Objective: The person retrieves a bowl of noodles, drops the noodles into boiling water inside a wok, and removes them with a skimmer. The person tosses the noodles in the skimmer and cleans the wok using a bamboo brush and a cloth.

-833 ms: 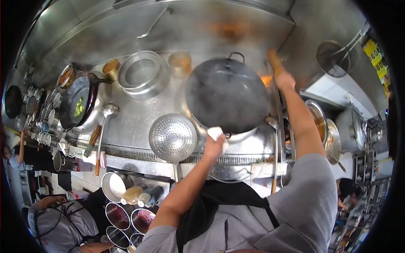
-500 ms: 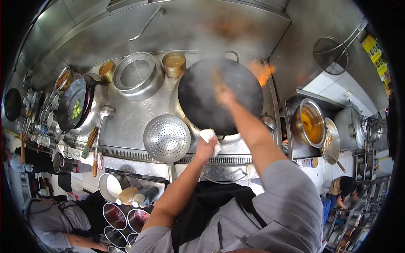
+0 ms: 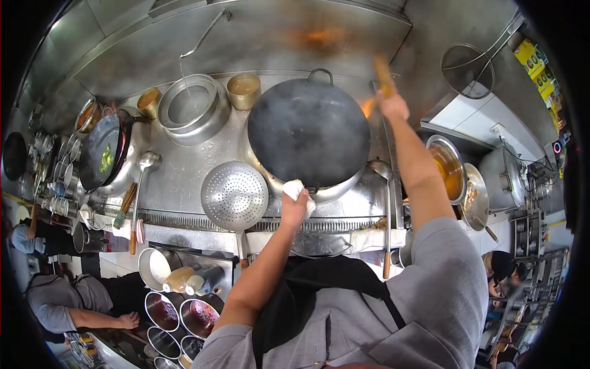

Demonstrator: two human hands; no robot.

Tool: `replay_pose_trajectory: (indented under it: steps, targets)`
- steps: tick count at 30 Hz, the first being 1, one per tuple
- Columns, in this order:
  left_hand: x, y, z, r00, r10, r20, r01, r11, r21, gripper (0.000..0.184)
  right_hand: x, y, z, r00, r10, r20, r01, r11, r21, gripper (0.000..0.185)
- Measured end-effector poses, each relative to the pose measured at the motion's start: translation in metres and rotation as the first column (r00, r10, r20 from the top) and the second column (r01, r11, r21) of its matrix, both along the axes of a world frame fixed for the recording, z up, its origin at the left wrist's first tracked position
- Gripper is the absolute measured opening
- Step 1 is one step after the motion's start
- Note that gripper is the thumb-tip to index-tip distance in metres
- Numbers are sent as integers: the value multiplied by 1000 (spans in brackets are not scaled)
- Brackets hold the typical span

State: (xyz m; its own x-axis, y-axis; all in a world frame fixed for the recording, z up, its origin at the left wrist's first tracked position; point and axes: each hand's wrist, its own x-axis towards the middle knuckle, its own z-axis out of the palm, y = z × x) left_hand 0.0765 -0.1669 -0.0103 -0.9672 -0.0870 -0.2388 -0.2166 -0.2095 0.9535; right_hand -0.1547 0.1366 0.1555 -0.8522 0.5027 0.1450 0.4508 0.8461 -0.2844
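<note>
My left hand (image 3: 295, 206) is closed around a folded white cloth (image 3: 294, 188) at the near handle of a large black wok (image 3: 307, 135). The wok looks bare inside, with thin smoke over it. Up and to the right of the wok, my right hand (image 3: 394, 106) grips a tan bamboo wok brush (image 3: 384, 72), which is smeared by motion. Orange flame (image 3: 368, 107) shows at the wok's right rim. A ladle (image 3: 385, 209) lies to the right of the wok, and a perforated strainer (image 3: 234, 195) lies to its left.
A nested metal pot and sieve (image 3: 192, 107) stand left of the wok beside a brass-coloured container (image 3: 244, 91). A second wok (image 3: 101, 154) with green food sits farther left. At right are an orange liquid bowl (image 3: 447, 166) and a pan (image 3: 475, 197). A co-worker (image 3: 67, 301) is at lower left.
My right hand has lifted the brush out of the wok and moved it right, past the rim. The smoke over the wok has thinned. My left hand stays at the handle.
</note>
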Motion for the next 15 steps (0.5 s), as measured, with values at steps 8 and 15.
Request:
replay_pose_trajectory:
  steps: [8, 15]
  targets:
    - [4, -7, -1, 997, 6, -75, -11, 998, -66, 15, 112, -183, -104, 639, 753, 155, -416, 508, -754, 51]
    - [9, 17, 15, 961, 277, -27, -276, 961, 28, 18, 0, 47, -24, 969, 127, 212, -150, 984, 97, 45]
